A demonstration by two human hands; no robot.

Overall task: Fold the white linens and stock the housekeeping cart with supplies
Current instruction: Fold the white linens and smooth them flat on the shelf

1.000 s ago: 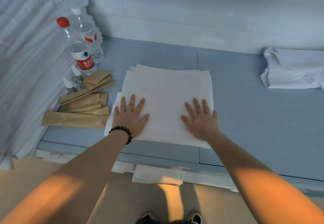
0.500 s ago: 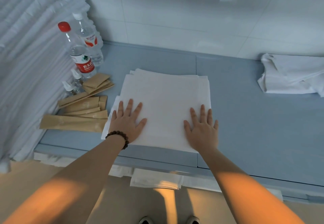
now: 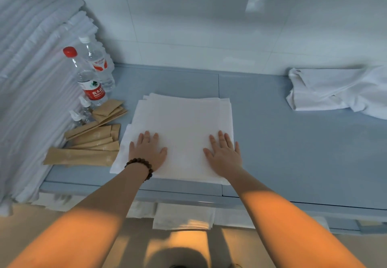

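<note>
A folded white linen (image 3: 184,121) lies square on the grey-blue table top (image 3: 272,142). My left hand (image 3: 147,151), with a bead bracelet at the wrist, lies flat and open on the linen's near left part. On the near right part rests my right hand (image 3: 224,152), palm down with fingers spread. Neither hand holds anything. An unfolded white linen (image 3: 335,89) lies crumpled at the far right of the table.
Two water bottles (image 3: 90,79) stand at the back left, beside small spray bottles (image 3: 80,112) and several brown paper packets (image 3: 92,142). A tall stack of white linens (image 3: 31,89) fills the left side. Folded cloths (image 3: 184,217) sit on a shelf under the table edge. A tiled wall is behind.
Both hands have slid slightly toward me along the folded linen, staying flat on it. The view has tilted a little, so the table sits lower in the frame.
</note>
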